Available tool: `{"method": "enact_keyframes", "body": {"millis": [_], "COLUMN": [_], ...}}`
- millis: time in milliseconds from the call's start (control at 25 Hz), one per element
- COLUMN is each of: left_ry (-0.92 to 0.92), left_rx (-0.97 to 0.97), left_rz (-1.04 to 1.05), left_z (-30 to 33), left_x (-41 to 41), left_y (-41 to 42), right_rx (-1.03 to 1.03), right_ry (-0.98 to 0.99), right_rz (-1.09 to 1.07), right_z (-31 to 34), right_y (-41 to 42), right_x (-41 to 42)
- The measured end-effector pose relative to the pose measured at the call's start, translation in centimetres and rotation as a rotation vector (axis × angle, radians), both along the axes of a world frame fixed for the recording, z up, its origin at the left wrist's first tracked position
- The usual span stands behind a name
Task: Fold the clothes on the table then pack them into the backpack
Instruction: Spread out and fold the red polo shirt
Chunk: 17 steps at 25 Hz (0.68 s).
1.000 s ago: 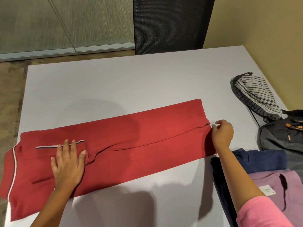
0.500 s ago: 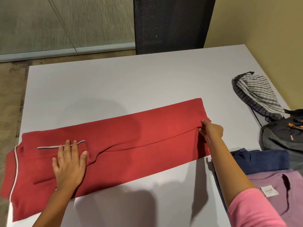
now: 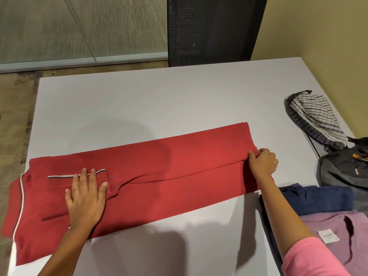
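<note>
From the head view, the red shirt (image 3: pixel 151 182) is lying lengthwise across the table (image 3: pixel 159 100), folded into a long band. If the right hand (image 3: pixel 262 162) is pulling the hem over too fast, the layers could be slipping askew. Its fingers are pinching that hem edge, probably both layers. The left hand (image 3: pixel 85 198) is pressing flat, fingers spread, near the collar.
</note>
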<state>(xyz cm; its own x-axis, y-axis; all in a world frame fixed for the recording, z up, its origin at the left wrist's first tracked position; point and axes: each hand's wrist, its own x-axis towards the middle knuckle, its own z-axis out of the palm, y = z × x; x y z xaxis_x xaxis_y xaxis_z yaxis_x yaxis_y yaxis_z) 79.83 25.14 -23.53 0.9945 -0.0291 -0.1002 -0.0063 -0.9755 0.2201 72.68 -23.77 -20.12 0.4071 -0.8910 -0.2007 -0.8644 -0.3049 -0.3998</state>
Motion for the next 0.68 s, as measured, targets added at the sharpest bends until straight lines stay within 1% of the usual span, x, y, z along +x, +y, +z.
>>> {"method": "enact_keyframes", "body": {"millis": [80,160,240,360,440,520,680], "left_ry": [0.004,0.005,0.015,0.026,0.038,0.054,0.085], "left_rx": [-0.001,0.004,0.010,0.013,0.020,0.025,0.022], "left_rz": [0.000,-0.004,-0.006,-0.014,-0.021,-0.027,-0.032], "left_z": [0.1,0.2,0.3,0.4,0.5,0.6,0.7], "left_x": [0.0,0.0,0.0,0.1,0.1,0.2,0.3], "left_y": [-0.1,-0.3,-0.2,-0.2,-0.2,-0.2,-0.1], "right_rx": [0.092,0.271,0.425,0.512,0.606,0.628,0.579], "right_ry": [0.054,0.030,0.057,0.135,0.175,0.159,0.023], "right_rz": [0.056,0.117,0.173,0.285,0.318,0.340,0.372], "right_z": [0.2,1.0,2.1,3.0,3.5,3.9,3.9], "right_y": [-1.8,-3.6,-4.9,-6.0,-5.9,-5.7,-5.3], "right_x": [0.0,-0.1,0.0,0.2,0.1,-0.2,-0.5]}}
